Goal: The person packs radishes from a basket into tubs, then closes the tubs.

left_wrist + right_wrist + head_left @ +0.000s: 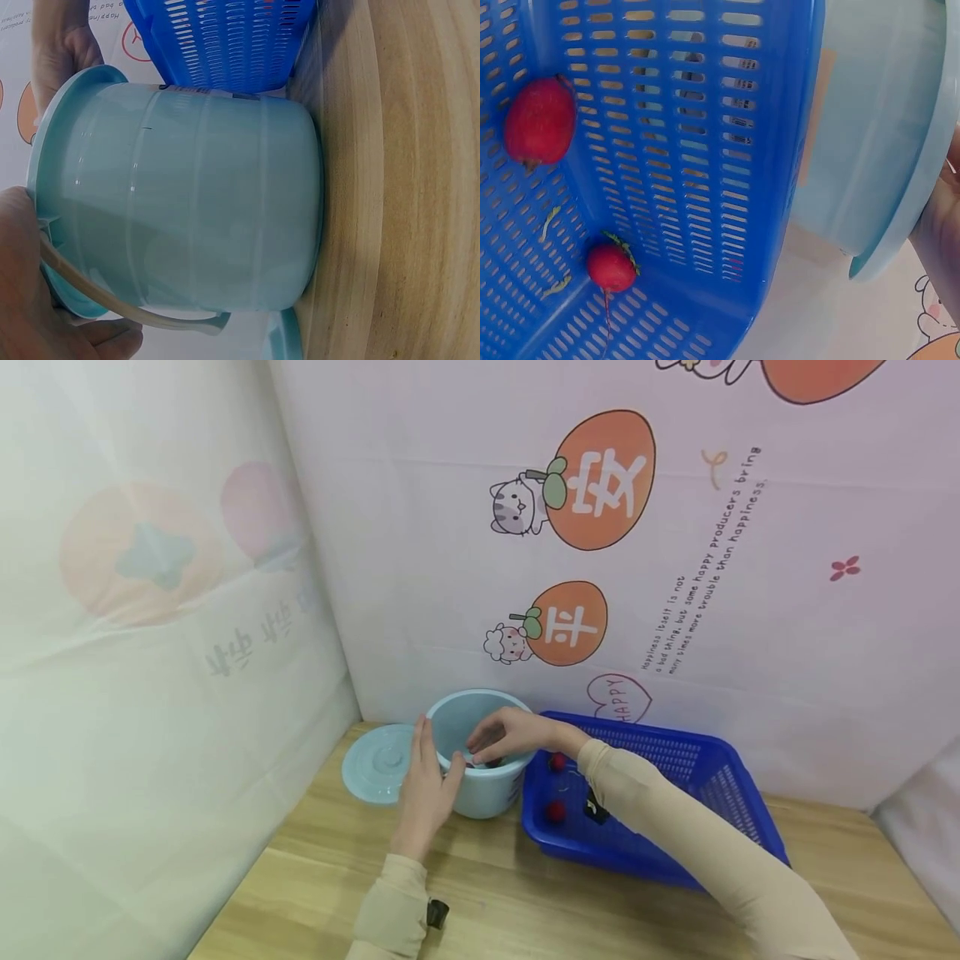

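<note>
A light blue bucket (pixel 480 797) stands on the table with its mouth up. My left hand (pixel 423 793) rests against the left side of its rim, fingers fairly straight. In the left wrist view, part of that hand shows beside the rim and the pale bucket handle (pixel 142 315). My right hand (pixel 512 732) reaches over the rim into the bucket mouth, with slightly bent fingers and nothing visible between them. Dark reddish things, partly hidden, lie inside below it. Two red radishes (pixel 541 120) sit apart in the blue basket (pixel 780 172) under my right forearm.
A light blue lid (pixel 375 768) lies left of the bucket, near the left cloth. Green stem scraps (pixel 550 223) are in the basket, which stands close to the bucket's right side. A printed cloth (pixel 435 527) rises behind. The wooden table (pixel 322 868) extends in front.
</note>
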Action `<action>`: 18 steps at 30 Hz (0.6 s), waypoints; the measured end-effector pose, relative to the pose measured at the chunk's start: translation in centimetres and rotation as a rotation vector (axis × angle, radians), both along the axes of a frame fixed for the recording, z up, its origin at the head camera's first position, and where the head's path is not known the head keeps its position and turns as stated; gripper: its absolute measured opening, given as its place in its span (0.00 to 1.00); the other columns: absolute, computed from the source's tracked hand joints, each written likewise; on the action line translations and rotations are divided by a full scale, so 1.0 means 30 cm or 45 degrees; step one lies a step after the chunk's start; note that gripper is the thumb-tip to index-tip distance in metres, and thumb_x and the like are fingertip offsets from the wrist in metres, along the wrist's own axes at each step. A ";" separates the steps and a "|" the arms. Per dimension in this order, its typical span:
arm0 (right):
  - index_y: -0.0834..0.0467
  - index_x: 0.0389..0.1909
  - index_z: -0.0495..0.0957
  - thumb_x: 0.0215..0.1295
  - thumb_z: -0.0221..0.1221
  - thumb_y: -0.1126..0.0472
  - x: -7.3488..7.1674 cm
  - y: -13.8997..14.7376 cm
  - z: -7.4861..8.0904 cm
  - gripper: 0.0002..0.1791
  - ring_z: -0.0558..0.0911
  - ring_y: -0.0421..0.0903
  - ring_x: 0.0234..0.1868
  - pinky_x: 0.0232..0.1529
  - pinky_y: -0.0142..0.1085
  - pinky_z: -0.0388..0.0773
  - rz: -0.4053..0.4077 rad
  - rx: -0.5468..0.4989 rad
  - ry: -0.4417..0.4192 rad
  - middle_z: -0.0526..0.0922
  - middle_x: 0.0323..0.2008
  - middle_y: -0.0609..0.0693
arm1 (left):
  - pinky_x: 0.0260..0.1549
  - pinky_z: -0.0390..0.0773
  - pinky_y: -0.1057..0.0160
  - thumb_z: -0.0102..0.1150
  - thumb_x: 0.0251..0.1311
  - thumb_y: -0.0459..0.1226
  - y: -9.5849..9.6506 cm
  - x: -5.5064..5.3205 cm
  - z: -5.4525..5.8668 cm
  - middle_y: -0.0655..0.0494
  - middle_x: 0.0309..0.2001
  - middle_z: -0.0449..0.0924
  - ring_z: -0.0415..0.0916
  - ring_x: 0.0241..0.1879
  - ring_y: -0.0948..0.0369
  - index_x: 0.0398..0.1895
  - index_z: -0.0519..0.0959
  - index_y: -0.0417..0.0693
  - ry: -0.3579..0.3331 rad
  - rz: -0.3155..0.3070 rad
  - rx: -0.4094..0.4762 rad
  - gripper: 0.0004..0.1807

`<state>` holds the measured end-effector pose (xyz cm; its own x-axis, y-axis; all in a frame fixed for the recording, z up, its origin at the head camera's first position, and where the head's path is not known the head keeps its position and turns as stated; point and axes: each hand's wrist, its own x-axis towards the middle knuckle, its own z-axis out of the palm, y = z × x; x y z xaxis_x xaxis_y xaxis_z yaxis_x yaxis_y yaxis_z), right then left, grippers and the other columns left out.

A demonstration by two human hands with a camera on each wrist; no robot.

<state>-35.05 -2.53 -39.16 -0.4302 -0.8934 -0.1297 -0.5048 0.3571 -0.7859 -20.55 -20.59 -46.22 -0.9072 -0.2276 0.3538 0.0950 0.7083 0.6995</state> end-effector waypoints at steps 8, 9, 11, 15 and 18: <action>0.62 0.59 0.85 0.72 0.68 0.59 -0.010 -0.005 0.000 0.19 0.87 0.45 0.55 0.59 0.40 0.83 0.010 -0.091 -0.057 0.89 0.53 0.52 | 0.50 0.83 0.39 0.51 0.79 0.50 -0.011 -0.002 0.004 0.53 0.87 0.39 0.83 0.47 0.41 0.87 0.44 0.45 0.010 0.012 0.031 0.44; 0.62 0.59 0.85 0.72 0.68 0.60 -0.011 -0.003 -0.002 0.19 0.87 0.46 0.56 0.60 0.41 0.82 0.011 -0.107 -0.073 0.89 0.54 0.54 | 0.51 0.82 0.39 0.51 0.79 0.50 -0.012 -0.001 0.004 0.53 0.87 0.39 0.82 0.50 0.41 0.87 0.44 0.44 0.009 0.012 0.033 0.44; 0.61 0.59 0.85 0.72 0.68 0.60 -0.012 0.002 -0.005 0.18 0.86 0.46 0.57 0.61 0.41 0.81 0.003 -0.139 -0.096 0.89 0.55 0.54 | 0.53 0.81 0.38 0.50 0.79 0.52 -0.013 -0.003 0.001 0.53 0.87 0.39 0.81 0.54 0.40 0.87 0.43 0.45 0.003 0.015 0.028 0.44; 0.62 0.62 0.84 0.73 0.67 0.58 -0.013 0.021 -0.018 0.21 0.86 0.46 0.58 0.62 0.42 0.80 -0.022 -0.205 -0.104 0.88 0.56 0.52 | 0.57 0.80 0.38 0.49 0.78 0.54 -0.011 -0.005 -0.001 0.52 0.87 0.39 0.78 0.61 0.39 0.87 0.43 0.45 -0.011 0.016 0.016 0.45; 0.61 0.62 0.83 0.73 0.68 0.56 -0.013 0.042 -0.029 0.22 0.86 0.47 0.58 0.62 0.44 0.80 -0.051 -0.262 -0.111 0.88 0.57 0.52 | 0.59 0.78 0.38 0.50 0.78 0.53 -0.006 -0.007 0.000 0.52 0.87 0.39 0.76 0.64 0.39 0.87 0.43 0.45 -0.014 0.004 0.023 0.46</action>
<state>-35.43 -1.27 -40.02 -0.4613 -0.8871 0.0155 -0.4204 0.2032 -0.8843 -20.77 -20.78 -46.23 -0.9103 -0.2363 0.3399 0.0856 0.6960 0.7130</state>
